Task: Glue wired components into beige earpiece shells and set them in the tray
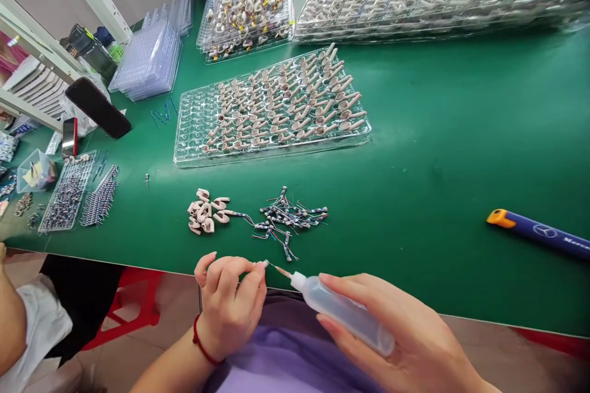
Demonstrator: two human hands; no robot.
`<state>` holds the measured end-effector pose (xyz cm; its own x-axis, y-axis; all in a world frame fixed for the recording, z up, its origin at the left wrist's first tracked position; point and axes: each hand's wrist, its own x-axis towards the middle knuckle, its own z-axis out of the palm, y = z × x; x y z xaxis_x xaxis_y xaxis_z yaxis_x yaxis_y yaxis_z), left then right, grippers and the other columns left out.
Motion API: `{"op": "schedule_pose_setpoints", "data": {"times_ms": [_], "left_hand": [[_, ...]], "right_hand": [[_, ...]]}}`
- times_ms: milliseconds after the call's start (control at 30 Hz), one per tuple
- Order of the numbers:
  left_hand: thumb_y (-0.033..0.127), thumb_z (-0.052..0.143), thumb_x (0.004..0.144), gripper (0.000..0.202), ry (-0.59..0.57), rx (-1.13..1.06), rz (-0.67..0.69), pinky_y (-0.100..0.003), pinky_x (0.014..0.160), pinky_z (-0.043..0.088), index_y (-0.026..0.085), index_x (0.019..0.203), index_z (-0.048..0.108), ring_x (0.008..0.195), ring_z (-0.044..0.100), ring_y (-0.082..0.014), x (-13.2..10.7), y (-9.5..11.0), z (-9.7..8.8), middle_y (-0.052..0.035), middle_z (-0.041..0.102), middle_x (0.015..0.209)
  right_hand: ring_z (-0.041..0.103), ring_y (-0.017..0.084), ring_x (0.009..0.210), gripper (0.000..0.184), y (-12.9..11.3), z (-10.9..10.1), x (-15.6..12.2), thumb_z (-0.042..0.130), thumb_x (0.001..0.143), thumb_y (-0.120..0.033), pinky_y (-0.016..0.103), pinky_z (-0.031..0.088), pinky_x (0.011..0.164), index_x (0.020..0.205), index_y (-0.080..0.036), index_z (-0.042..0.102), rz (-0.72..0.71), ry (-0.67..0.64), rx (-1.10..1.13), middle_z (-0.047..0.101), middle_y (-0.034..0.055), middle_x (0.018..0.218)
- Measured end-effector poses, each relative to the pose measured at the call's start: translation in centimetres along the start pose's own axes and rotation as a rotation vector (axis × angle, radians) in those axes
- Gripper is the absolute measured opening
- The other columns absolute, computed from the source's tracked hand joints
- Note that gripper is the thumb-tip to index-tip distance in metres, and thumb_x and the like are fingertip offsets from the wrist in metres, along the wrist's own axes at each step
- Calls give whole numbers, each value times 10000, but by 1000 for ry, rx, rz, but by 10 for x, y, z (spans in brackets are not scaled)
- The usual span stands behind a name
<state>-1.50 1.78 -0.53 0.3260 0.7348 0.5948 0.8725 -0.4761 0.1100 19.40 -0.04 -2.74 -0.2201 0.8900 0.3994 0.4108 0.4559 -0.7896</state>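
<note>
The right hand [415, 326] is holding a squeeze bottle [343, 312], its fingers [346, 286] spreading only as wide as the bottle's body and pressing on it from both sides. The bottle is looking cloudy and half see-through, with smooth round walls and a rounded bottom edge showing by the palm. It is lying tilted in the grip, sloping up to the left just in front of the counter [442, 172]. A plain white cap [298, 281] is topping it, and out of that a slim brownish nozzle [283, 272] is narrowing to a very thin tip.

The tip is pointing at a tiny pale part [265, 263] in the left hand [232, 307], near the counter's front edge; whether the two are touching, I cannot tell. The left thumb and forefinger are closing on this part, so only a small whitish end is showing, while the little finger is standing out.

Beyond the hands, a pile of curved, pinkish-beige shells [204, 211] is sitting on the counter. Just right of it, a loose heap of wired pieces [290, 215] is showing dark, blue and white bands, with thin leads sticking out.
</note>
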Motion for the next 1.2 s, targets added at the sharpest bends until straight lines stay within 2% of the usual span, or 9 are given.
{"op": "schedule_pose_setpoints", "data": {"times_ms": [767,900,1033,1100,1200], "left_hand": [[81,702,778,121,-13,-24,10,-376,942,359,195,809,675,773,593,-148,0,-1,0,-4,654,756],[76,709,771,142,-1,-26,2,-373,913,374,206,825,689,758,582,-149,-1,-3,1,-3,647,746],[106,709,787,156,-10,-91,-24,-352,828,418,224,889,709,764,576,-157,-1,-4,-4,-13,636,769],[105,692,803,153,-27,-193,-75,-330,781,443,218,906,702,774,580,-157,1,-4,-8,-20,648,795],[65,655,818,172,-72,-425,-169,-309,780,480,192,933,680,815,600,-156,2,-2,-16,-29,687,827]], "right_hand": [[659,161,652,298,-1,-2,-1,599,865,-196,256,549,555,1158,-233,551,15,3,-13,690,38,823],[692,177,685,281,2,-9,-6,599,883,-321,252,579,572,1148,-239,555,132,75,-47,705,57,908],[696,230,910,383,12,-15,-4,605,875,-430,323,597,763,1211,-255,546,341,168,35,701,81,1073],[683,243,958,415,17,-16,2,631,844,-473,371,582,831,1195,-263,559,415,231,61,694,77,1118],[696,237,911,440,23,-16,11,623,824,-546,395,593,806,1165,-272,575,469,279,-17,701,58,1107]]}}
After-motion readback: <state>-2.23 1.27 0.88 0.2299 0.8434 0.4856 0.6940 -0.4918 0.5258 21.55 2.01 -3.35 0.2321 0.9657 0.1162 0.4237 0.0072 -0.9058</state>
